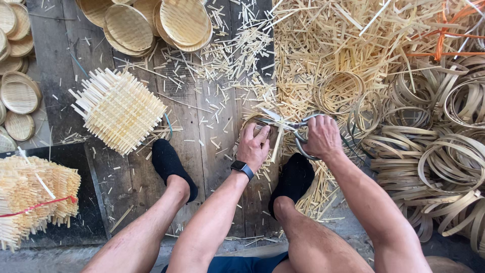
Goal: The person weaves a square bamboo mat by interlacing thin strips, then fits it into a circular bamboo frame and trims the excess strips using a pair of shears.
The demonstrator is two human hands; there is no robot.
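My left hand point(254, 145), with a dark watch on its wrist, grips a small round woven bamboo tray point(252, 121) and holds it tilted above the floor. My right hand point(323, 136) is closed around the loop handles of large metal shears point(293, 126), whose blades point left across the tray's upper rim. Short bamboo strip ends stick out around the tray's edge, partly hidden by my fingers.
A stack of square woven bamboo mats point(118, 108) lies at left, with another tied bundle point(30, 199) lower left. Finished round trays point(151, 20) sit at the top and far left. Bamboo hoops point(434, 151) pile at right. Offcuts point(313, 45) litter the plank floor around my black-socked feet.
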